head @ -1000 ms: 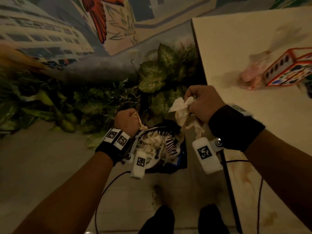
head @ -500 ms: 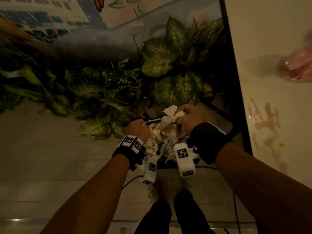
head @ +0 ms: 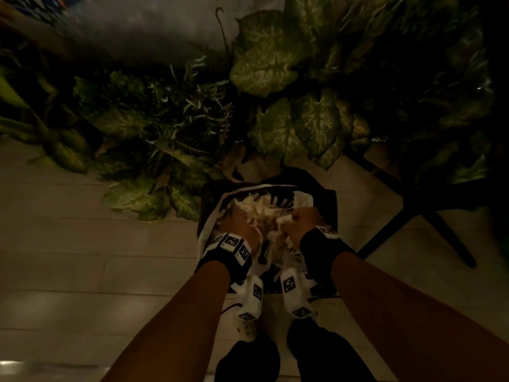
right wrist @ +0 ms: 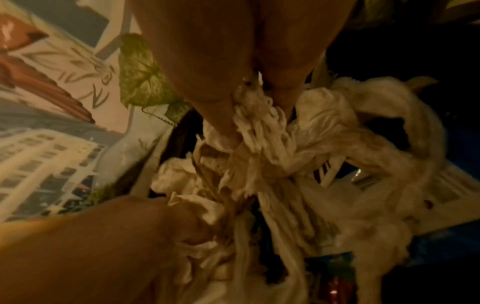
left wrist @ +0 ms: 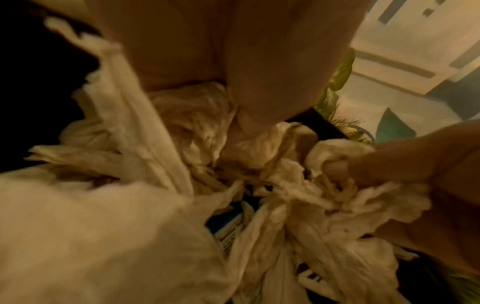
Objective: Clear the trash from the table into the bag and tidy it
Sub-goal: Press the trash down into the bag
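Observation:
A black bag [head: 326, 198] with a black-and-white patterned lining stands open on the floor in front of my feet, stuffed with crumpled white tissues [head: 264, 213]. Both hands are down in its mouth. My left hand [head: 242, 224] is at the left side, fingers curled into a wad of tissue [left wrist: 197, 107]. My right hand [head: 301, 219] is at the right side and grips a bunch of shredded tissue [right wrist: 259, 123] between thumb and fingers. The two hands are close together over the pile. Blue printed packaging [right wrist: 454, 148] shows under the tissues.
Leafy plants [head: 275, 64] crowd close behind the bag. A black table base [head: 413, 205] spreads over the floor to the right. Pale floor tiles [head: 82, 257] lie to the left. My dark trouser legs [head: 248, 362] are just below the bag.
Both hands have dropped from table-edge height into the bag's mouth with their tissue. My view has tilted down, so the table top and its items have left the frame.

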{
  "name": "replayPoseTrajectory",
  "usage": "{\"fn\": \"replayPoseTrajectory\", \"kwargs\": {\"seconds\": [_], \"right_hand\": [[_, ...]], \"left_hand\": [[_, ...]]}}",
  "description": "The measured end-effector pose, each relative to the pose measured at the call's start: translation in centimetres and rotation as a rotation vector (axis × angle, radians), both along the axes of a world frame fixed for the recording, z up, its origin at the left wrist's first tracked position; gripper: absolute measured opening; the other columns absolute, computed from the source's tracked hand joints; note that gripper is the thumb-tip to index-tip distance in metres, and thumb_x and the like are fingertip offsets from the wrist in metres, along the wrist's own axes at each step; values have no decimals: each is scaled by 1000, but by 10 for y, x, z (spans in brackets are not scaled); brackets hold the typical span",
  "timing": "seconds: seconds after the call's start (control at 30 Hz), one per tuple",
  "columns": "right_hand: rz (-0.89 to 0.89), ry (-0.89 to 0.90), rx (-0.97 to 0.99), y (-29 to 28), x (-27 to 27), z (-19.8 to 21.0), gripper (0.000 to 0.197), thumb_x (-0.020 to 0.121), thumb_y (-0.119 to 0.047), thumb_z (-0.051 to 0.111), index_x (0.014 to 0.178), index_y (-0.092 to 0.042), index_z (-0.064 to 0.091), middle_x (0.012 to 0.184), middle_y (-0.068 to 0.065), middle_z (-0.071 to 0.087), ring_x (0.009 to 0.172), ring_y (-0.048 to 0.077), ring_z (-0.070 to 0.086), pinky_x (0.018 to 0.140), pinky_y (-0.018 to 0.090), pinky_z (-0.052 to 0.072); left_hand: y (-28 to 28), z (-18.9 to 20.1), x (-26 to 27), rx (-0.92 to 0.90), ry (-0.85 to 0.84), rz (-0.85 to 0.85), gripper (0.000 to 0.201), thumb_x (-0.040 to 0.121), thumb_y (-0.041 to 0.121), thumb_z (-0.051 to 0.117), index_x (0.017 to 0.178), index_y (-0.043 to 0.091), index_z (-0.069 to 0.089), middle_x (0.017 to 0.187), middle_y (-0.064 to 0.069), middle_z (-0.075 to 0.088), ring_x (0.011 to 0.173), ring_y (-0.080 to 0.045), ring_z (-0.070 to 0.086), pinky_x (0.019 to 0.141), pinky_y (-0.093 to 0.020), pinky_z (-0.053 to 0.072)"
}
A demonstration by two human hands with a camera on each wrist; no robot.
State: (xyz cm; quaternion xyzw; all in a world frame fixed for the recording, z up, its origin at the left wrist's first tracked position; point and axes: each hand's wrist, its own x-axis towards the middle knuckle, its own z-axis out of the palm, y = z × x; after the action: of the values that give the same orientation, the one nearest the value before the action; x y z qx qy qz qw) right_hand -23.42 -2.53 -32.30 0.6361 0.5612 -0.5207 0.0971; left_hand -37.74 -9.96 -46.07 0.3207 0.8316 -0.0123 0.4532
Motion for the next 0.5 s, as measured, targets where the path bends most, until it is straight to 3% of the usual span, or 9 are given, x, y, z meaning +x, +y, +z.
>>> {"fn": "replayPoseTrajectory", "kwargs": {"seconds": [0.03,0.1,0.17,0.23,0.27,0.33,0.37,0.43,0.5], "right_hand": [[23,9,-11,-1,-2,-6,21,91,-18,55,103,-7,69,108,15,66,96,33,62,73,28,47],[52,8,-25,-3,-5,-19,22,92,-16,54,99,-2,68,106,19,66,96,35,62,76,32,49],[90,-22,-39,-3,-7,-27,20,92,-14,51,93,-2,67,103,21,65,98,36,61,77,32,46],[132,-40,-57,-1,-9,-33,27,95,-16,47,71,-8,58,85,15,62,94,32,59,76,30,43],[156,-50,-62,0,-10,-35,36,96,-17,45,61,-12,51,73,7,54,88,29,57,75,28,41],[162,-58,-93,2,-14,-38,41,97,-22,45,56,-19,43,64,0,43,75,22,50,74,27,39],[146,-46,-117,3,-15,-38,37,95,-24,47,59,-18,48,67,1,48,74,22,51,75,28,41],[124,-8,-148,3,-17,-36,16,89,-28,57,84,-14,64,95,9,64,91,27,58,84,33,48],[76,41,-162,1,-15,-27,38,83,-27,66,118,-14,59,123,10,59,112,30,56,92,35,47]], "left_hand": [[0,1,-2,-41,0,-11,103,70,77,35,150,26,-4,158,-1,10,144,-25,17,117,-47,19],[9,52,5,-96,-7,-87,98,79,56,51,150,21,-6,158,-5,11,144,-27,17,118,-44,16],[8,58,12,-109,-39,-104,81,92,40,49,150,10,1,156,-10,12,143,-29,18,119,-40,16],[9,54,11,-100,36,-152,64,94,27,51,145,2,21,152,-14,25,138,-32,30,114,-38,27],[10,54,9,-89,37,-146,59,94,25,52,143,3,27,149,-16,29,135,-33,33,111,-39,31],[8,42,7,-37,-43,-179,56,99,27,42,147,5,23,153,-16,23,139,-35,26,113,-45,28],[9,40,6,-80,-55,-259,54,101,27,38,148,6,22,154,-16,21,140,-34,24,114,-47,27],[12,58,6,-81,-14,-148,53,98,22,45,143,1,29,150,-17,30,137,-32,32,112,-40,31],[11,67,5,-80,-18,-108,64,94,25,53,146,4,22,147,-12,33,136,-30,34,110,-34,30]]}}
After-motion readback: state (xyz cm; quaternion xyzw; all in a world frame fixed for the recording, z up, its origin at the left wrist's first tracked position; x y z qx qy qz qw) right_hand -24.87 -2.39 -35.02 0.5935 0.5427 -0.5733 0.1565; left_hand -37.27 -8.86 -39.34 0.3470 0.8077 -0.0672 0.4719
